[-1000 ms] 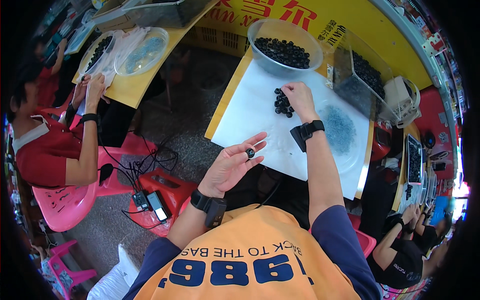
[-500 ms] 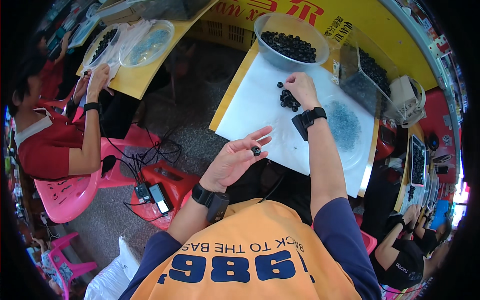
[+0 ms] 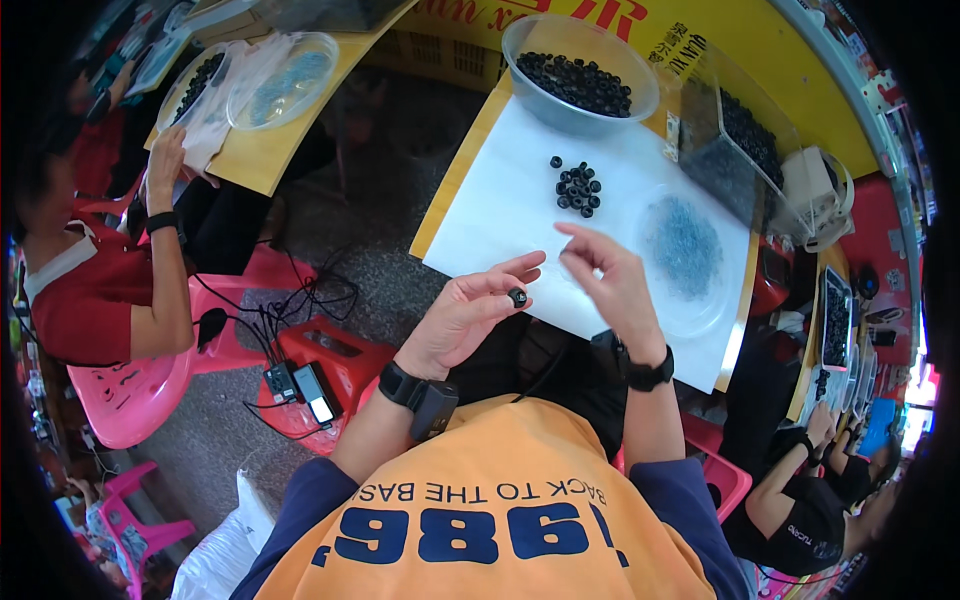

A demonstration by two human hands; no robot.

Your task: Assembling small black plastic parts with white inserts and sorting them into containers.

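My left hand (image 3: 463, 315) pinches a small black round piece (image 3: 518, 297) between thumb and fingertips, its end face showing a pale mark. To the right, my right hand (image 3: 615, 290) hovers over the near part of the white sheet (image 3: 480, 215), thumb and index finger apart and no object visible between them. Beyond it on the sheet lies a loose cluster of similar black pieces (image 3: 577, 188), with one piece (image 3: 556, 161) set slightly apart at its far left. Right of the cluster, a shallow clear plate (image 3: 690, 325) holds many tiny pale-blue translucent bits (image 3: 684, 246).
A translucent bowl (image 3: 520, 85) of black pieces stands at the table's far side, beside a clear bin (image 3: 700, 135) with more. Left, a person in red (image 3: 85, 300) works at another table (image 3: 262, 165). A red stool (image 3: 340, 350) carries cables and a power bank (image 3: 318, 395).
My right hand has left the black cluster and come back toward me, near my left hand. My left hand still holds its piece, turned slightly. The neighbour's hand has shifted.
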